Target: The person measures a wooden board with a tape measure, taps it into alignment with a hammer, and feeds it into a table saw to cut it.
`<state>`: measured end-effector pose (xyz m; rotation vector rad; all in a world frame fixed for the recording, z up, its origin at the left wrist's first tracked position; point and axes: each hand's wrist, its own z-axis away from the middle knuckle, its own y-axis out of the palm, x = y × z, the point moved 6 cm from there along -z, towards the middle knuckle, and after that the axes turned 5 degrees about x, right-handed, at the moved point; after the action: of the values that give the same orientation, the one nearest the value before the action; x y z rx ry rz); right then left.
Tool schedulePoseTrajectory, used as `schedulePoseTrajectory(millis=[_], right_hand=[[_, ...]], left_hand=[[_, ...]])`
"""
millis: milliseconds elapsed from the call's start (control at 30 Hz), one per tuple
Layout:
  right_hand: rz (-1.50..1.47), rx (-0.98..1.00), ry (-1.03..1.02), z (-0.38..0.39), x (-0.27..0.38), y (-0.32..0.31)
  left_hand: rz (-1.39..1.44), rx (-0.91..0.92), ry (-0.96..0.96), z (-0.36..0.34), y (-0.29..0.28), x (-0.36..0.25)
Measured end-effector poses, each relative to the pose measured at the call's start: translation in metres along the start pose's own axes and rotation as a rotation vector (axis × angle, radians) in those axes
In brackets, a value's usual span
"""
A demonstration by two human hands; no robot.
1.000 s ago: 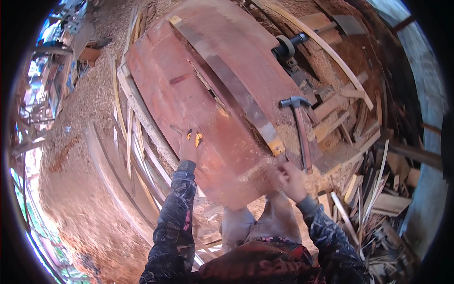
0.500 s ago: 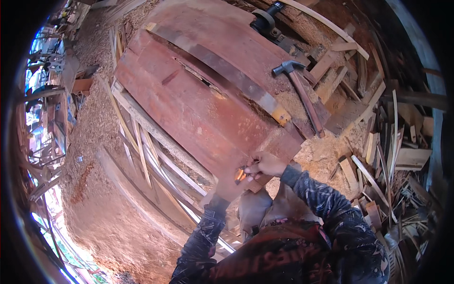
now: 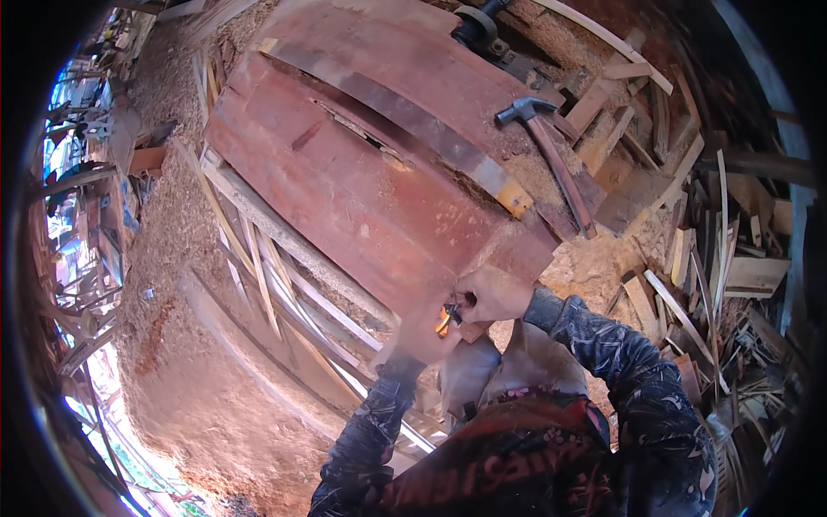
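Note:
Both my hands are close together over the near corner of a reddish wooden workbench top [image 3: 345, 207]. My left hand [image 3: 420, 332] is closed around a small orange-and-black tool [image 3: 445, 320], whose exact kind I cannot make out. Just right of it, my right hand [image 3: 495, 295] has its fingers curled into a pinch by the tool's dark end. Whatever lies between those fingers is too small to tell. A claw hammer [image 3: 551, 159] with a dark head and wooden handle rests on the bench, beyond my right hand. A long curved wooden strip [image 3: 405, 121] lies along the top.
Long thin wood strips [image 3: 267, 267] lie beside the bench's left edge over sawdust-covered ground [image 3: 207, 370]. Wood offcuts [image 3: 642, 302] are heaped on the right. A dark machine part [image 3: 482, 34] sits at the far right of the bench.
My right hand has shifted slightly right, and its fingers are more tightly curled. The orange-and-black tool has moved a little to the right with my left hand. The hammer stays put.

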<state>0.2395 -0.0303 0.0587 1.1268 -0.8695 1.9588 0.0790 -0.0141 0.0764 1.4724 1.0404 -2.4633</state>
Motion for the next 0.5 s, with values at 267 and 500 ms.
schedulePoseTrajectory(millis=[267,500], right_hand=[[-0.139,-0.016,-0.097,0.005,0.009,-0.013],[-0.089,0.066,0.052,0.000,-0.003,-0.021]], left_hand=[[0.072,-0.036,0.063,-0.007,-0.012,-0.009],[-0.024,-0.033,0.041,-0.023,-0.027,-0.015]])
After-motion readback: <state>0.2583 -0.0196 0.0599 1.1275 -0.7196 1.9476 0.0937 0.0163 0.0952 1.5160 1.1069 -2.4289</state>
